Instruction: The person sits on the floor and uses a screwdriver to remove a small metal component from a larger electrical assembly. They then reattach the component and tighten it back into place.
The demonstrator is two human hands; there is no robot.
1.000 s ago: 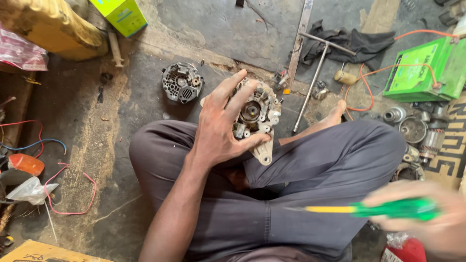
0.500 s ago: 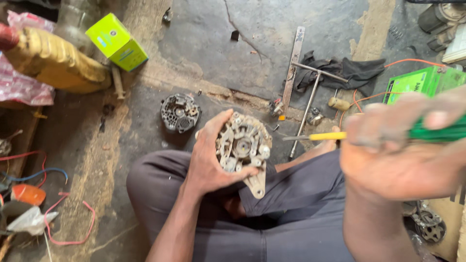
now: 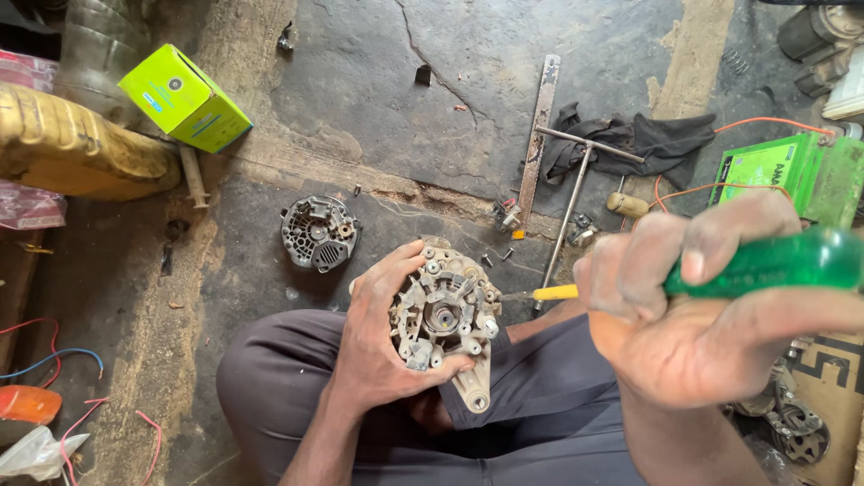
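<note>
Gripping the alternator (image 3: 445, 324) over the lap, the left hand (image 3: 378, 346) is wrapping its fingers around the casing; the right hand (image 3: 684, 315) is clenching a green-handled screwdriver (image 3: 765, 265), whose tip, aimed at the alternator's right edge, could slip into the holding fingers.

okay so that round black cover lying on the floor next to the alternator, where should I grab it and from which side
Judging by its pose, take the black cover from straight above, fingers spread across opposite points of its round outer rim. It lies flat on the concrete floor, apart from the alternator in the left hand, so the rim is open all round. The ribbed, slotted middle gives less hold.
</note>
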